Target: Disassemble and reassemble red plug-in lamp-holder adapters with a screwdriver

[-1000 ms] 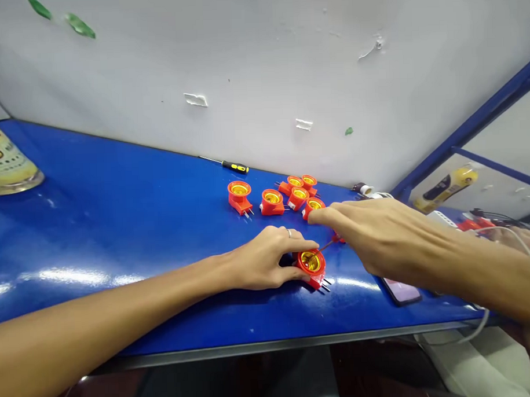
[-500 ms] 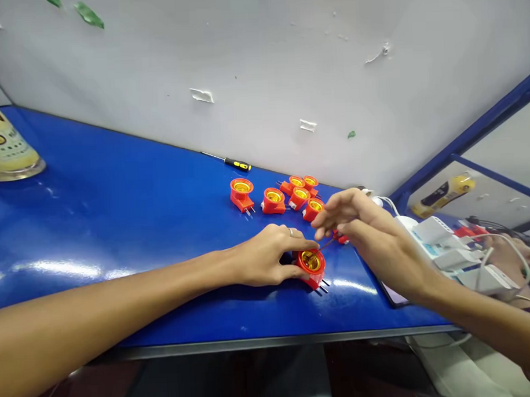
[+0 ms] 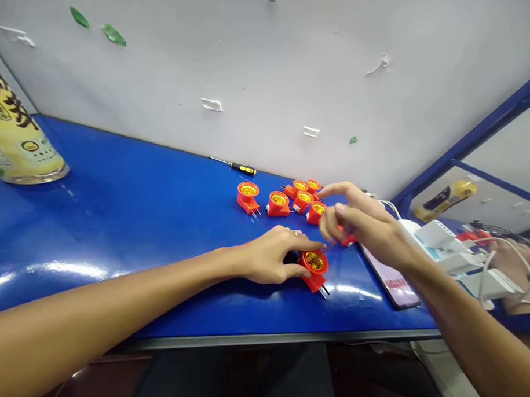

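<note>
We work at a blue workbench against a scuffed white wall. Our left hand grips a red lamp-socket adapter, curled around its side. Our right hand, half-curled, sits over a thin red-handled tool; we cannot tell if it has hold. More adapters cluster just beyond, with a yellow-handled screwdriver farther along and a phone nearby.

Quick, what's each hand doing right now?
Left hand: holding a red lamp socket.
Right hand: half closed beside a thin red-handled tool; cannot tell if holding it.
</note>
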`<state>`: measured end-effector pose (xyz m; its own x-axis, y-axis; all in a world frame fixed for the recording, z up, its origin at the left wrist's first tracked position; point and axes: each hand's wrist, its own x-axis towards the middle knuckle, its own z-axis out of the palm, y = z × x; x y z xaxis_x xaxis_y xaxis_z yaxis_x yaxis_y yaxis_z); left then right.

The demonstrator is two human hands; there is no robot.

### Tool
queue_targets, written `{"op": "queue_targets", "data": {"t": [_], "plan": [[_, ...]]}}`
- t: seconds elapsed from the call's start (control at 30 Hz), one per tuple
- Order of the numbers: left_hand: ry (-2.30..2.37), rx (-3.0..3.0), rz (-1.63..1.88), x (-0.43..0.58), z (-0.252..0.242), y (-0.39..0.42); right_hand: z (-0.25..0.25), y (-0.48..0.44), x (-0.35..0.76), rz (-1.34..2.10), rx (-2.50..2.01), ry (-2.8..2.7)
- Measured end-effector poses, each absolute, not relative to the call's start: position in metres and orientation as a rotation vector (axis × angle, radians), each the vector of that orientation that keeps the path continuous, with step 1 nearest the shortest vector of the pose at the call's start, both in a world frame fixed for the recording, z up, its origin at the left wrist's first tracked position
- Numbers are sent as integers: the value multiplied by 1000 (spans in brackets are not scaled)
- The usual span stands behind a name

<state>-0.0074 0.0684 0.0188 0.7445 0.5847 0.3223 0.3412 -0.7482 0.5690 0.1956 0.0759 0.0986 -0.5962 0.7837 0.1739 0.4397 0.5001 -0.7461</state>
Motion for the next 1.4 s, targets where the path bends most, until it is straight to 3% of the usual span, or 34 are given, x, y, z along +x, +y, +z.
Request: {"op": "queue_targets", "data": {"t": [0.13,0.23,0.33,0.57,0.8,0.97,1.17,1.4], "plan": [[743,2472,695,-6,15,68,123,72,203,-44,-1418,-2645],[722,2476,706,-6,13,68,133,69,200,-291,-1714,-2693],[717,2479,715,-6,12,68,135,71,196,-205,-1692,-2855],[700,2482,727,-5,15,67,136,73,208,-274,-1132,-3135],[681,2483,735,-5,14,68,140,58,205,-147,-957,-3206],[680,2486,748,-5,12,69,138,59,206,-499,-1144,-3048],[696,2489,739,-5,10,69,133,57,205,-477,-1258,-2927],[674,2492,770,-4,10,70,132,55,211,-651,-889,-2993]]}}
